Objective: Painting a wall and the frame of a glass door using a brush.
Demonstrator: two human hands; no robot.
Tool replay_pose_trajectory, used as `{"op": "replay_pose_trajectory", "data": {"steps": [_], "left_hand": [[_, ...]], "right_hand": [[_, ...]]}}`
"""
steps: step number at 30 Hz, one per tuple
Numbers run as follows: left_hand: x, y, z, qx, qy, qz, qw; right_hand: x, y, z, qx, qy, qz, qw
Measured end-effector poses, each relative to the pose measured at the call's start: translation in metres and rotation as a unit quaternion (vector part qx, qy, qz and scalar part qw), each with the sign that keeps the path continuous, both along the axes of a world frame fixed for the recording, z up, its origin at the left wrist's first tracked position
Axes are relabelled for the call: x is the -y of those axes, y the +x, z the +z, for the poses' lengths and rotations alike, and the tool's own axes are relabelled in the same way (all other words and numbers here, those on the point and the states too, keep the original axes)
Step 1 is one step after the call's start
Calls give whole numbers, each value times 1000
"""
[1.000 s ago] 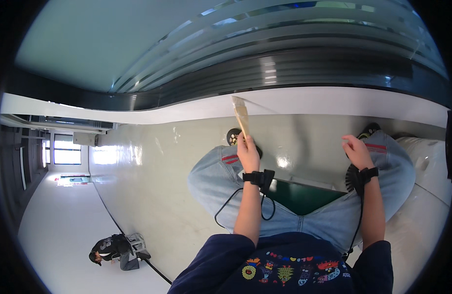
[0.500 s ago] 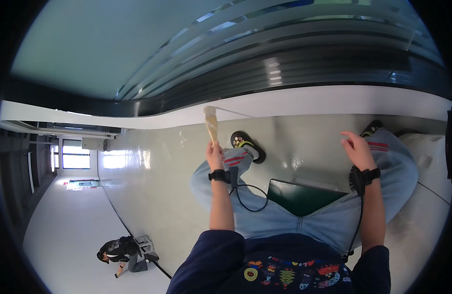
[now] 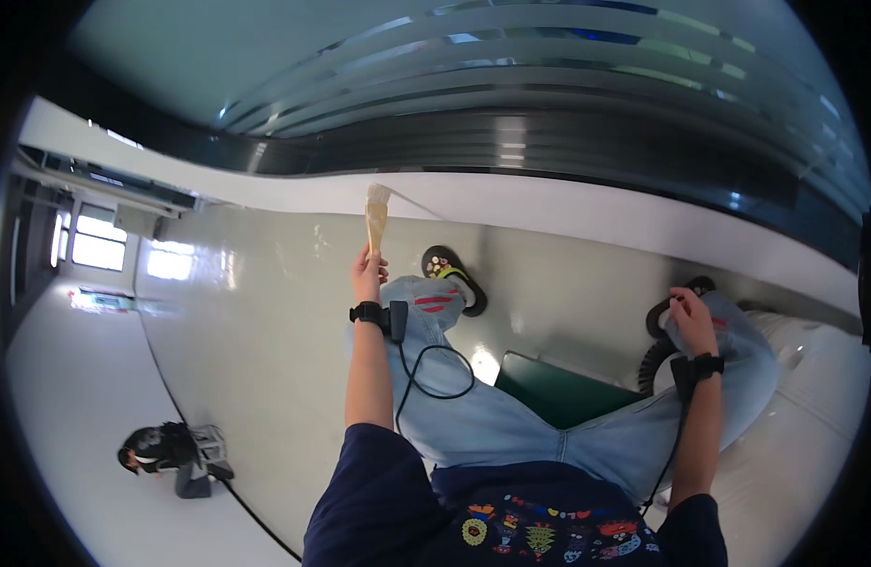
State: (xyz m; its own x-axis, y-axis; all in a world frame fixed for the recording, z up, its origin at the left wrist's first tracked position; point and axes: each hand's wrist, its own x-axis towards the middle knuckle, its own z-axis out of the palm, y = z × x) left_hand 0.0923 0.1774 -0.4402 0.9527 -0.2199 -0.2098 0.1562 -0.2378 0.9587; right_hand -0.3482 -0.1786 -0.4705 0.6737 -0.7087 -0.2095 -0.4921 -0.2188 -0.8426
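A flat paintbrush [image 3: 376, 219] with a yellowish handle and pale bristles points upward, its bristle tip against the white strip of wall [image 3: 435, 198] below the dark frame. Around the lower end of its handle, the fingers of my left hand [image 3: 367, 271] are closed. My right hand [image 3: 695, 317] is beside my right knee, above a dark shoe [image 3: 666, 319]. Its fingers are loosely bent and apart, with nothing seen in them. Both wrists wear black straps with small devices and cables.
A dark green panel [image 3: 560, 389] lies between my legs on the glossy grey floor [image 3: 265, 321]. Frosted glass [image 3: 265, 61] rises over the dark frame [image 3: 549, 142]. At far left another person [image 3: 176, 455] crouches by the white wall. A pale wrapped block [image 3: 818, 392] is at the right.
The view has turned and shifted. My left hand and the brush have moved left, with the brush still at the white strip. My right hand has come closer to my right knee.
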Motion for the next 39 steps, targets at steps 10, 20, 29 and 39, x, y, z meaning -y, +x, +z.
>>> {"op": "replay_pose_trajectory", "data": {"steps": [10, 20, 29, 39], "left_hand": [[33, -33, 10, -8, -132, -28, 991], [38, -60, 1, 27, -96, -202, 974], [47, -44, -1, -12, -128, -238, 963], [7, -23, -4, -145, -192, -3, 971]], "right_hand": [[-1, -23, -5, 45, 131, -178, 974], [-41, 15, 14, 26, 129, -146, 980], [-54, 22, 12, 0, 147, -112, 983], [-60, 38, 17, -6, 138, -96, 986]]}}
